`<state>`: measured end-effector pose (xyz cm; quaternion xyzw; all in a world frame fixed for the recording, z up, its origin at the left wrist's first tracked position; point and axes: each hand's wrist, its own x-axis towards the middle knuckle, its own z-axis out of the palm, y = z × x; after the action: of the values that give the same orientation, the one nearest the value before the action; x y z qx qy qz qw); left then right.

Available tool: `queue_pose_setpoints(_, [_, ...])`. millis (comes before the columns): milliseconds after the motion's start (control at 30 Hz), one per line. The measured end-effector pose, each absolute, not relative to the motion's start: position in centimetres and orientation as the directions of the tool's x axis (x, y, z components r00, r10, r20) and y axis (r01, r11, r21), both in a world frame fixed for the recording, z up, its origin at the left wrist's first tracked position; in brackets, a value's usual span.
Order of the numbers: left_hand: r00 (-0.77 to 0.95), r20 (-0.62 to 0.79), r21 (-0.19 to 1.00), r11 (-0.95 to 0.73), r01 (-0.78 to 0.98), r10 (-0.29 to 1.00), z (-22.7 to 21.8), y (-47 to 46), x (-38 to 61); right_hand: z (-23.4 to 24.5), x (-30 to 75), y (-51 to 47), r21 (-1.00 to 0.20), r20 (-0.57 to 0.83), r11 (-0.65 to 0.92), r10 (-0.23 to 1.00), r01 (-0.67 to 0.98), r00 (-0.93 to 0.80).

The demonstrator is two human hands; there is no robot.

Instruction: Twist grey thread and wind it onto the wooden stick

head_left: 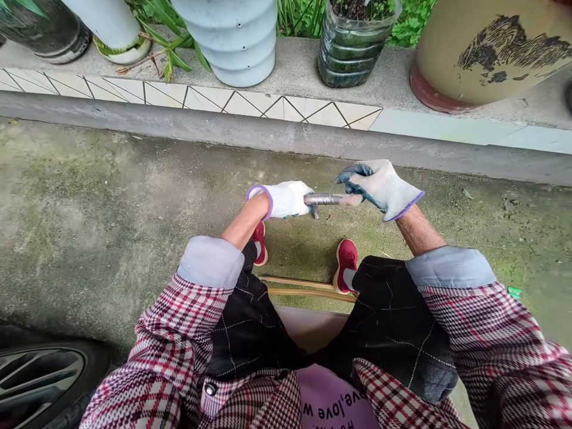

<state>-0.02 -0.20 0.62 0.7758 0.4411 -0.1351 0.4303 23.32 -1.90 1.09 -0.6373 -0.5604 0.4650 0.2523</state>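
Two gloved hands work close together in front of a person's spread knees. The left hand (286, 199) is closed around one end of a short rod (343, 199), which lies nearly level from the left fingers across to the right. Silvery wire (320, 199) is wound round the rod just beside the left fingers; gripping the end there probably steadies the rod while leaving the winding exposed. The right hand (384, 186) is curled over the rod's other end, thumb and fingertips drawn near each other, perhaps to guide a loose strand. That strand is so fine that I cannot tell whether the right fingers actually pinch it.

Concrete ground (134, 196) lies below the fingers and spreads widely to both sides, giving the elbows room to swing outward. Beyond the fingertips, the nearest hard edge is a low ledge (295, 59) faced with tiles (263, 107). Above the right hand, a cut plastic bottle planter (351, 56) stands on it; a large tan pot (482, 56) is farther right. Nearer the body than the fingers, two red shoes (346, 262) flank the space beneath, and the knees limit downward movement.
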Motion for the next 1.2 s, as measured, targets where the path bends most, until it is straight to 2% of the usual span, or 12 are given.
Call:
queue_pose_setpoints(100, [0.599,-0.527,0.724,-0.051,0.688,0.603,1.1,-0.3,-0.1,0.3,22.8,-1.9,-0.867,-0.350,-0.282,0.932,0.411,-0.097])
queue_pose_setpoints(200, [0.519,-0.457,0.747,-0.005,0.665,0.722,1.3,0.3,-0.2,0.3,21.5,-2.5,-0.860,-0.384,-0.299,0.913,0.414,-0.138])
queue_pose_setpoints(267, [0.445,-0.429,0.663,-0.061,0.746,0.786,1.2,0.8,-0.3,0.9,20.7,-3.2,-0.860,-0.380,-0.269,0.905,0.434,-0.191])
queue_pose_setpoints(433, [0.363,-0.406,0.302,-0.251,0.920,0.839,0.3,1.4,-0.5,2.8,20.1,-4.2,-0.855,-0.351,-0.166,0.882,0.491,-0.315])
queue_pose_setpoints(567, [0.401,-0.515,0.206,-0.344,0.916,0.758,-0.1,0.7,-0.2,2.7,21.2,-3.6,-0.827,-0.325,-0.146,0.913,0.543,-0.249])
queue_pose_setpoints(667, [0.505,-0.574,0.303,-0.405,0.862,0.644,0.1,0.0,-0.1,2.1,22.3,-2.8,-0.823,-0.310,-0.183,0.938,0.538,-0.154])
queue_pose_setpoints(767, [0.609,-0.572,0.582,-0.252,0.773,0.549,0.9,-0.5,0.1,1.4,22.8,-2.2,-0.838,-0.330,-0.238,0.938,0.490,-0.107])
queue_pose_setpoints(833, [0.615,-0.521,0.718,-0.085,0.691,0.592,1.4,-0.6,0.3,0.9,22.7,-2.1,-0.844,-0.355,-0.261,0.927,0.469,-0.122])
queue_pose_setpoints(933, [0.521,-0.447,0.749,-0.013,0.662,0.727,1.7,-0.1,0.2,0.5,21.8,-2.6,-0.848,-0.359,-0.244,0.917,0.472,-0.171])
queue_pose_setpoints(1033, [0.412,-0.383,0.595,-0.120,0.795,0.827,1.5,0.6,-0.1,1.4,20.4,-3.7,-0.829,-0.392,-0.213,0.881,0.518,-0.265])
queue_pose_setpoints(1133, [0.330,-0.382,0.284,-0.231,0.931,0.863,0.7,1.0,-0.4,2.8,19.7,-4.5,-0.806,-0.413,-0.162,0.842,0.569,-0.346])
queue_pose_setpoints(1200, [0.334,-0.445,0.142,-0.303,0.942,0.831,0.1,0.9,-0.5,3.2,19.9,-4.5,-0.806,-0.373,-0.113,0.860,0.581,-0.350])
